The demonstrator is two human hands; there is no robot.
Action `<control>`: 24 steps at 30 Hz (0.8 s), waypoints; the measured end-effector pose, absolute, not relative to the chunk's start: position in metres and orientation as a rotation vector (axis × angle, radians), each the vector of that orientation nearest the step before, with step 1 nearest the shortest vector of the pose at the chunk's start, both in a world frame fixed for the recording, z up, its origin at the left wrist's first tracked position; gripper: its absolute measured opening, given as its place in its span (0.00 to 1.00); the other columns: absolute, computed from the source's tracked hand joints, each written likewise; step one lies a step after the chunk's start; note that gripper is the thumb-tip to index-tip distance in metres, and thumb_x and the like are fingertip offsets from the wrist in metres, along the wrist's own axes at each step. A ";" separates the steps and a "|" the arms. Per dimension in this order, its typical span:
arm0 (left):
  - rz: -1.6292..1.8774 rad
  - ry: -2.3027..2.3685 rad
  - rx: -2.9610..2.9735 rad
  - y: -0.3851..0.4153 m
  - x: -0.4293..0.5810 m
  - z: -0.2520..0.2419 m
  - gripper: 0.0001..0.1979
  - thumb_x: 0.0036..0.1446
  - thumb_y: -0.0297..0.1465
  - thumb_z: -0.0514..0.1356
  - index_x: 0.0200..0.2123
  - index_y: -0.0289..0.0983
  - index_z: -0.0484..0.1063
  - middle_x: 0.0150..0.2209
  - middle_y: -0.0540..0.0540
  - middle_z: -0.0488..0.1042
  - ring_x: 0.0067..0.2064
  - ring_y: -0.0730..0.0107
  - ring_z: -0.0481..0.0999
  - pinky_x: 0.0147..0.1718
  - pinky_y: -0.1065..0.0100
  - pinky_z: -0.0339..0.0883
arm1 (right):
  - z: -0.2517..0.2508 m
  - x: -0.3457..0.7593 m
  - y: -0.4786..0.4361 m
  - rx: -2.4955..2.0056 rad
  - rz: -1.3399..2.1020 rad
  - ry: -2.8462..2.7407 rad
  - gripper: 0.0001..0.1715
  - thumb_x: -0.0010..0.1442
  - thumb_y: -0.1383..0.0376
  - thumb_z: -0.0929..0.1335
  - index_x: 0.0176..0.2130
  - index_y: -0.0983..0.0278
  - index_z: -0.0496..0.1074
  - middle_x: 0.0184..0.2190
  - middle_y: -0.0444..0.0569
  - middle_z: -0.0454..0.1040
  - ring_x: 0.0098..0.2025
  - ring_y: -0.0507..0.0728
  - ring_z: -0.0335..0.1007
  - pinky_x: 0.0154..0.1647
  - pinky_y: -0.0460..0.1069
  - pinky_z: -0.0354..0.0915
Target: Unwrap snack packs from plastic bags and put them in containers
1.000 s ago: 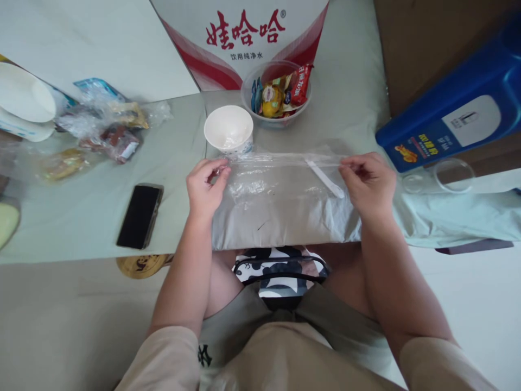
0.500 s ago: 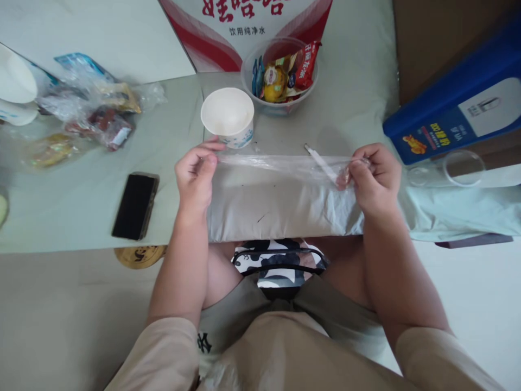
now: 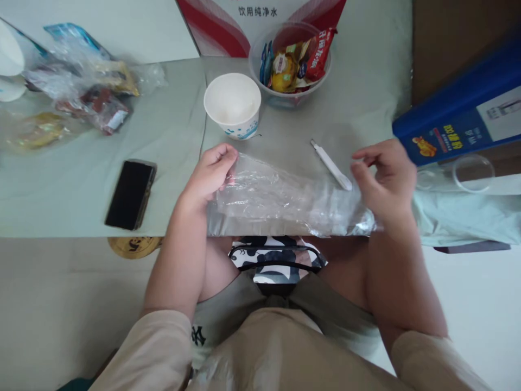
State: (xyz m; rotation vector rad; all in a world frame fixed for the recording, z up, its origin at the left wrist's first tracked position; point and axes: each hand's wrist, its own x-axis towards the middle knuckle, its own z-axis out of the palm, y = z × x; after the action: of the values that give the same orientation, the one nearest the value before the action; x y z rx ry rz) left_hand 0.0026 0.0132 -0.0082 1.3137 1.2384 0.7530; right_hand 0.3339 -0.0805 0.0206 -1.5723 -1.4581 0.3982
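My left hand (image 3: 214, 169) pinches the upper left corner of a clear plastic film (image 3: 277, 193), which spreads over the table's front part. Off the film's right end is my right hand (image 3: 385, 176), its thumb and forefinger apart and nothing seen between them. A white paper cup (image 3: 233, 103) stands upright just above my left hand. Between the cup and my right hand lies a slim white tool (image 3: 331, 164), its lower end touching or near the film. Behind the cup, a clear bowl (image 3: 290, 65) holds several wrapped snacks.
A black phone (image 3: 131, 194) lies left of my left hand. Wrapped snacks (image 3: 93, 103) and white cups (image 3: 10, 60) are at the far left. On the right are a blue box (image 3: 456, 119) and a clear plastic cup (image 3: 472, 174) on its side. A red and white carton (image 3: 260, 24) stands behind.
The film, stretched taut between both hands before, now hangs loose and spread on the table. My right hand has let go of it and opened. The view has shifted slightly.
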 end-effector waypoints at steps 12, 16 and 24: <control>0.609 1.142 1.290 0.014 0.026 -0.010 0.14 0.66 0.42 0.63 0.32 0.40 0.72 0.17 0.52 0.68 0.14 0.77 0.59 0.13 0.74 0.42 | 0.008 0.292 -0.084 -1.252 0.899 -2.135 0.21 0.61 0.56 0.75 0.52 0.58 0.78 0.57 0.58 0.73 0.59 0.68 0.72 0.62 0.64 0.70; 0.791 1.235 1.247 0.025 0.014 -0.021 0.16 0.65 0.45 0.65 0.31 0.40 0.72 0.17 0.52 0.67 0.16 0.76 0.60 0.15 0.72 0.49 | 0.010 0.287 -0.094 -1.166 0.654 -2.265 0.08 0.66 0.60 0.72 0.36 0.58 0.82 0.53 0.57 0.76 0.58 0.69 0.71 0.58 0.65 0.67; 0.775 1.420 1.217 0.025 0.000 -0.015 0.17 0.65 0.45 0.64 0.31 0.40 0.71 0.16 0.52 0.65 0.15 0.76 0.61 0.13 0.73 0.47 | 0.020 0.300 -0.096 -1.247 1.155 -2.451 0.18 0.71 0.57 0.66 0.36 0.61 0.82 0.35 0.51 0.83 0.37 0.59 0.78 0.41 0.54 0.68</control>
State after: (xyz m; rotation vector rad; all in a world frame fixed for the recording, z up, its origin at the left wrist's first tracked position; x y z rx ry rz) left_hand 0.0005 0.0254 -0.0154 1.2171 1.4196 0.7748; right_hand 0.3004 -0.0962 0.0197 -1.2472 -2.4511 1.1552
